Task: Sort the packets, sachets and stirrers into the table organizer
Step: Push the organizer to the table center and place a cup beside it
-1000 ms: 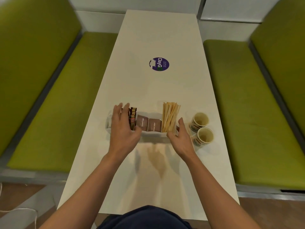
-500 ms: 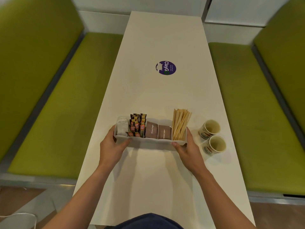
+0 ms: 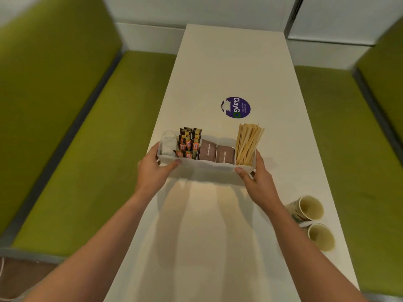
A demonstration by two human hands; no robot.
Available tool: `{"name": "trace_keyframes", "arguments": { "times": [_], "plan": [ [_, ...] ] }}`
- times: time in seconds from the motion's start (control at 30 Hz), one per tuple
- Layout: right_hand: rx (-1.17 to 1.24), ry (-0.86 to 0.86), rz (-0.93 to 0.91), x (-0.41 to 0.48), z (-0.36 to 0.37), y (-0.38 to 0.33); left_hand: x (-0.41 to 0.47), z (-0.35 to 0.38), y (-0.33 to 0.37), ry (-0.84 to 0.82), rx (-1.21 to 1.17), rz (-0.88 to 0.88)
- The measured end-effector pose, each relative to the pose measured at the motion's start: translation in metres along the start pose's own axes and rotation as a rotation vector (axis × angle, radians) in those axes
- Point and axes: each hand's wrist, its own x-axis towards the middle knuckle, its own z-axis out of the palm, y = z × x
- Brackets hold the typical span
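Observation:
A white table organizer (image 3: 207, 172) is held above the white table, lifted off its surface. My left hand (image 3: 152, 172) grips its left end and my right hand (image 3: 258, 180) grips its right end, thumbs on the front wall. From left to right the compartments hold white sachets (image 3: 169, 143), small orange and brown packets (image 3: 188, 143), two brown sugar packets (image 3: 216, 153), and a bundle of wooden stirrers (image 3: 247, 144) standing upright.
Two paper cups (image 3: 309, 219) lie on their sides at the table's (image 3: 218, 247) right edge near me. A round purple sticker (image 3: 236, 107) is on the table beyond the organizer. Green bench seats (image 3: 76, 160) flank both sides.
Both hands closed on the organizer's ends and lifted it, carrying it away from the cups toward the sticker. The cups stayed in place.

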Motion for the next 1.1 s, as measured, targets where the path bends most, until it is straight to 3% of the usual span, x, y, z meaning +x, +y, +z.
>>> {"name": "trace_keyframes", "arguments": {
  "times": [0.23, 0.7, 0.83, 1.0, 1.1],
  "plan": [
    [0.035, -0.011, -0.01, 0.064, 0.018, -0.013, 0.066, 0.003, -0.012, 0.002, 0.058, 0.02],
    [0.009, -0.048, 0.035, 0.07, 0.024, -0.01, 0.069, -0.002, -0.03, -0.035, 0.039, -0.053],
    [0.028, 0.007, 0.065, 0.04, 0.012, -0.027, 0.055, -0.016, -0.03, -0.028, 0.049, -0.15],
    [0.062, 0.241, -0.058, -0.056, -0.011, -0.06, -0.013, -0.008, 0.008, 0.082, 0.013, 0.062],
    [0.16, 0.331, -0.162, -0.125, -0.024, -0.065, -0.065, 0.013, 0.026, -0.004, 0.038, 0.183]
  ]
}}
